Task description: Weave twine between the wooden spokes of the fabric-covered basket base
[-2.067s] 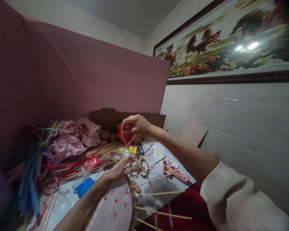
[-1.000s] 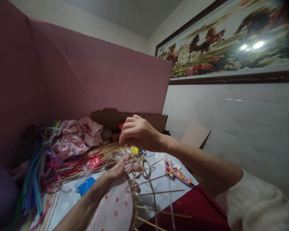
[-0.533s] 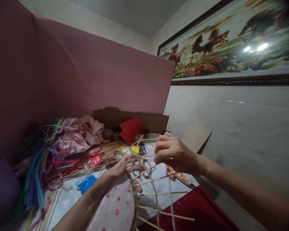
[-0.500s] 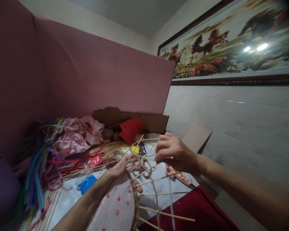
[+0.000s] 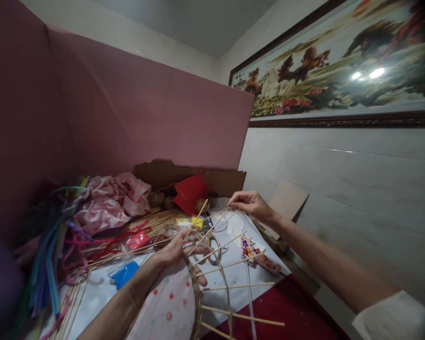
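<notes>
My left hand (image 5: 175, 245) grips the rim of a round woven piece, a disc (image 5: 172, 302) covered in pale fabric with small red and blue prints. Its edge is bound in brown twine, and thin wooden sticks (image 5: 242, 315) fan outward from it. A loose strand of twine (image 5: 227, 288) hangs across several sticks. Above the upper stick tips, my right hand (image 5: 250, 205) is closed in a pinch; the twine at its fingertips is too thin to see clearly. Scissors (image 5: 215, 250) lie behind the sticks, partly covered.
A flower-patterned glue gun (image 5: 260, 257) lies at the right, near red cloth (image 5: 269, 307). Pipe cleaners (image 5: 47, 274), crumpled pink fabric (image 5: 106, 203), loose sticks and a blue packet (image 5: 124, 275) crowd the left. Red material (image 5: 190, 193) and cardboard (image 5: 226, 183) stand at the back.
My right hand has drawn slightly up and away from the sticks, its arm reaching lower on the right. The left hand keeps its hold on the disc. The view has shifted slightly.
</notes>
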Motion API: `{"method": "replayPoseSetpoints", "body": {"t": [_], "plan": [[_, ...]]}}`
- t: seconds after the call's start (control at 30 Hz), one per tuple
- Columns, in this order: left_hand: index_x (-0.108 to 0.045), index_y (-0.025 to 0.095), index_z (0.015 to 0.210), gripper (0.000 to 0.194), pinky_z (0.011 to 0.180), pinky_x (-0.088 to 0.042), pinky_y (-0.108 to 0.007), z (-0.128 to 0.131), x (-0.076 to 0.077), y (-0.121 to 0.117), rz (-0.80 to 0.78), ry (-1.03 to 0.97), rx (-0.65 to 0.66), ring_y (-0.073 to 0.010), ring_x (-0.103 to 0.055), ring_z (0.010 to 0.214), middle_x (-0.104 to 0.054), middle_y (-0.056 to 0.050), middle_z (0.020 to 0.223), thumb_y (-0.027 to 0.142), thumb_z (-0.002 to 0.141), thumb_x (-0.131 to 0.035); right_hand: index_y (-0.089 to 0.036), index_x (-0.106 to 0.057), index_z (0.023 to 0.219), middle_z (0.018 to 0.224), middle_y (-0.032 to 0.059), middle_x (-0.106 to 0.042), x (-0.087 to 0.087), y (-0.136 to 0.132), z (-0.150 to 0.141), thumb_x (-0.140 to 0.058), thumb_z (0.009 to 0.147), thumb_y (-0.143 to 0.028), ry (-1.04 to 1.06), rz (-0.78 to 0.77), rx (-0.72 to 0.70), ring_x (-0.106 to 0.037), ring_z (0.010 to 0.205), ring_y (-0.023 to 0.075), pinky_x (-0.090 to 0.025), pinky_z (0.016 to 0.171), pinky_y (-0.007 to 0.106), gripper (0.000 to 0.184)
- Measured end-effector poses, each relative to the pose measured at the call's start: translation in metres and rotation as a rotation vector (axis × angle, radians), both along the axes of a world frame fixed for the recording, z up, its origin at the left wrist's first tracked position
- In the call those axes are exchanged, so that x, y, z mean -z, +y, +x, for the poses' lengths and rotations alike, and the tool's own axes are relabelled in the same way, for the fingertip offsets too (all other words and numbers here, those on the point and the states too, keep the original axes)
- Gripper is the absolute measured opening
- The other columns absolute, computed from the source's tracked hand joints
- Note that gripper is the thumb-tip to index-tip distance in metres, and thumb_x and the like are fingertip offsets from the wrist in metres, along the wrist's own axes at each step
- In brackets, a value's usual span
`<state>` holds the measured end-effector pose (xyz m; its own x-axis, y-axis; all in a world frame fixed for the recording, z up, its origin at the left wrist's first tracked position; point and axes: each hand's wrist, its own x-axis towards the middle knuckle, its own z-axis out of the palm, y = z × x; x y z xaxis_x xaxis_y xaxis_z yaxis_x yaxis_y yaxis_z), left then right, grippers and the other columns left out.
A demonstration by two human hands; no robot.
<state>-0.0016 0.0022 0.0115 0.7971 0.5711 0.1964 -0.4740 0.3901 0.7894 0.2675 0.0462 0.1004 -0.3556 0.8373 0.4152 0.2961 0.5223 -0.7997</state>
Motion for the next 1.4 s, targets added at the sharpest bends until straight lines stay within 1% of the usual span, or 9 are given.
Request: {"method": "replayPoseSetpoints", "body": {"t": [0.2, 0.33, 0.47, 0.7, 0.77, 0.9, 1.07, 1.3, 1.4], "plan": [[-0.039, 0.032, 0.128, 0.047, 0.073, -0.049, -0.042, -0.002, 0.0, 0.002, 0.026, 0.054, -0.016, -0.0214, -0.068, 0.068, -0.06, -0.012, 0.114, 0.042, 0.084, -0.048, -0.011, -0.068, 0.066, 0.057, 0.0004, -0.058, 0.048, 0.004, -0.009, -0.074, 0.06, -0.035, -0.048, -0.254, -0.15, -0.049, 0.053, 0.0092, -0.038, 0.052, 0.022, 0.026], [-0.035, 0.032, 0.131, 0.053, 0.068, -0.05, -0.039, -0.002, -0.001, 0.001, 0.014, 0.05, -0.041, -0.021, -0.068, 0.067, -0.06, -0.011, 0.115, 0.038, 0.082, -0.052, -0.011, -0.071, 0.07, 0.057, 0.0006, -0.059, 0.067, -0.008, -0.024, -0.075, 0.058, -0.033, -0.086, -0.399, -0.275, -0.051, 0.053, 0.0095, -0.041, 0.051, 0.022, 0.025], [-0.031, 0.032, 0.133, 0.055, 0.064, -0.051, -0.038, -0.001, -0.001, -0.001, 0.01, 0.053, -0.081, -0.0234, -0.069, 0.067, -0.061, -0.012, 0.113, 0.037, 0.082, -0.052, -0.013, -0.072, 0.067, 0.061, 0.0013, -0.061, 0.072, -0.013, -0.032, -0.074, 0.058, -0.025, -0.091, -0.442, -0.334, -0.052, 0.057, 0.0097, -0.042, 0.054, 0.022, 0.015], [-0.01, 0.035, 0.138, 0.059, 0.062, -0.05, -0.041, 0.0, -0.001, -0.007, -0.013, 0.066, -0.124, -0.0274, -0.07, 0.068, -0.064, -0.013, 0.103, 0.036, 0.088, -0.041, -0.013, -0.071, 0.063, 0.064, 0.0024, -0.064, 0.077, -0.013, -0.034, -0.072, 0.057, -0.018, -0.116, -0.492, -0.403, -0.057, 0.062, 0.0128, -0.046, 0.062, 0.026, 0.009], [-0.015, 0.033, 0.136, 0.055, 0.06, -0.05, -0.042, 0.002, -0.001, -0.008, -0.015, 0.062, -0.147, -0.028, -0.07, 0.067, -0.065, -0.012, 0.1, 0.034, 0.088, -0.041, -0.013, -0.072, 0.066, 0.064, 0.0023, -0.065, 0.078, -0.013, -0.034, -0.071, 0.057, -0.016, -0.118, -0.503, -0.422, -0.058, 0.064, 0.0131, -0.046, 0.063, 0.026, 0.01], [-0.037, 0.03, 0.125, 0.042, 0.059, -0.051, -0.04, 0.006, 0.001, -0.008, -0.021, 0.047, -0.227, -0.0252, -0.069, 0.061, -0.067, -0.008, 0.094, 0.032, 0.085, -0.05, -0.013, -0.072, 0.067, 0.066, 0.002, -0.065, 0.079, -0.014, -0.031, -0.066, 0.058, -0.014, -0.1, -0.523, -0.44, -0.058, 0.065, 0.0128, -0.046, 0.063, 0.025, 0.01], [-0.057, 0.024, 0.11, 0.035, 0.067, -0.049, -0.032, 0.005, 0.005, -0.002, -0.023, 0.044, -0.314, -0.0188, -0.067, 0.07, -0.069, -0.006, 0.088, 0.026, 0.076, -0.064, -0.014, -0.073, 0.07, 0.065, 0.0013, -0.065, 0.08, -0.018, -0.028, -0.063, 0.056, -0.009, -0.106, -0.514, -0.405, -0.057, 0.063, 0.0123, -0.045, 0.06, 0.023, 0.018], [-0.062, 0.02, 0.105, 0.039, 0.063, -0.047, -0.027, -0.001, 0.003, 0.0, 0.01, 0.12, -0.416, -0.017, -0.065, 0.067, -0.071, -0.006, 0.085, 0.019, 0.067, -0.072, -0.014, -0.074, 0.07, 0.059, -0.0003, -0.063, 0.082, -0.022, -0.026, -0.062, 0.058, -0.008, -0.091, -0.495, -0.372, -0.053, 0.055, 0.0088, -0.044, 0.056, 0.021, 0.018], [-0.062, 0.02, 0.103, 0.036, 0.063, -0.047, -0.027, -0.001, 0.0, -0.002, 0.029, 0.143, -0.44, -0.017, -0.065, 0.066, -0.07, -0.006, 0.084, 0.02, 0.069, -0.071, -0.014, -0.074, 0.07, 0.058, -0.0007, -0.063, 0.086, -0.022, -0.025, -0.063, 0.058, -0.011, -0.076, -0.481, -0.359, -0.052, 0.052, 0.0082, -0.044, 0.053, 0.02, 0.017]]}}
